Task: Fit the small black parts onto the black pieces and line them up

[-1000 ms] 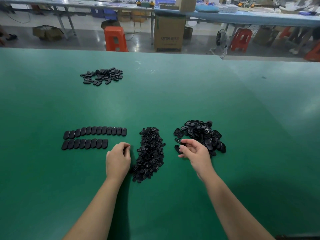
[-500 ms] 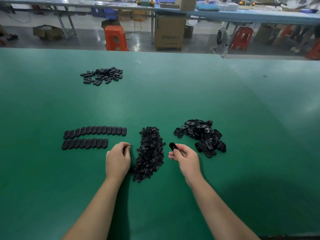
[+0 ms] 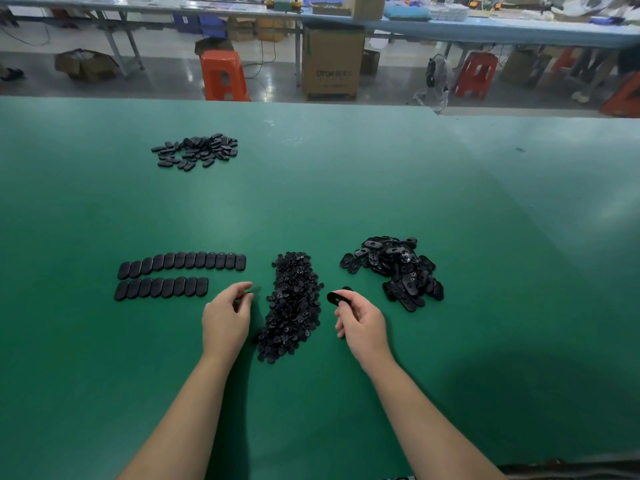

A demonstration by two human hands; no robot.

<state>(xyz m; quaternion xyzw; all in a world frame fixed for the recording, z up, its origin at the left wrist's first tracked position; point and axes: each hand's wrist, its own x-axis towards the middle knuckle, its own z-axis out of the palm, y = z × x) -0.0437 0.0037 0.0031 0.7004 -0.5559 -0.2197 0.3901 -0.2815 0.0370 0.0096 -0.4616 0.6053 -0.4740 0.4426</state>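
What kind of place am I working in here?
Probably a factory assembly floor: a long green worktable with sorted piles of black parts, more benches behind, cardboard cartons and plastic stools.

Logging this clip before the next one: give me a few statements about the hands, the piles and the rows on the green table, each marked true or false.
1. The right hand pinches a black oval piece. True.
2. The pile of small parts lies between the two hands. True.
3. The lower lined-up row is longer than the upper row. False: the lower one is shorter.
4. The left hand lies flat on the rows. False: its fingers are curled, right of the rows.
5. A far pile lies beyond the rows. True.
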